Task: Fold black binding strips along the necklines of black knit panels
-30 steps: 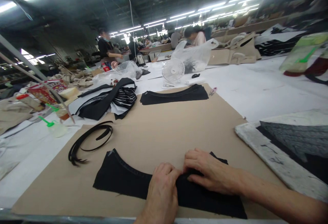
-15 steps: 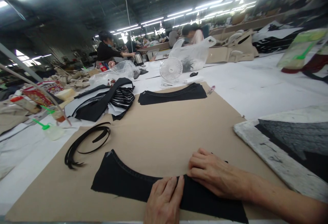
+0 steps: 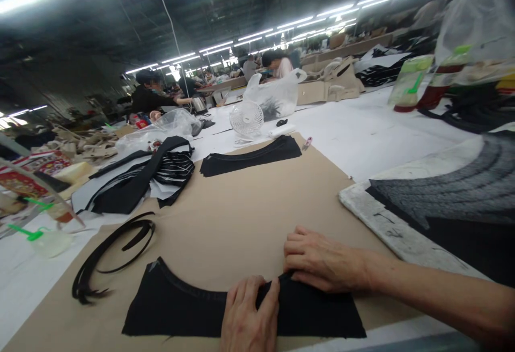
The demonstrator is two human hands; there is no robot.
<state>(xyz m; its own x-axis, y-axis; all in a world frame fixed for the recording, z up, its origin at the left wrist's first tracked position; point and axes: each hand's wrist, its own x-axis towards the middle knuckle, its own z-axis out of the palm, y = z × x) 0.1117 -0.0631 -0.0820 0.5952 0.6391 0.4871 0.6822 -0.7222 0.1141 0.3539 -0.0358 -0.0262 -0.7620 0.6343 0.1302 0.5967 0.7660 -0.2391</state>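
Note:
A black fabric piece [image 3: 177, 309] with a curved upper edge lies flat on brown paper [image 3: 225, 218] in front of me. On its middle my left hand [image 3: 250, 314] rests with fingers stretched out flat and the thumb apart, close to the upper edge. Just right of it, my right hand [image 3: 317, 261] has its fingers curled and pressed together on that edge; the fingertips are partly hidden. Farther back on the paper sits a similar black stack [image 3: 251, 156]. Curled black strips [image 3: 112, 255] lie on the left.
A pale board [image 3: 362, 199] bearing dark grey fabric [image 3: 450, 180] lies at right. A pile of black pieces [image 3: 140, 177], a small white fan [image 3: 247, 118] and a plastic bag [image 3: 276, 94] stand beyond. Squeeze bottles [image 3: 50, 242] are at left. A co-worker [image 3: 151, 94] is in the background.
My view has turned to the right, so most things appear farther left. My left thumb has spread from the index finger. My right hand remains at the fabric's upper edge.

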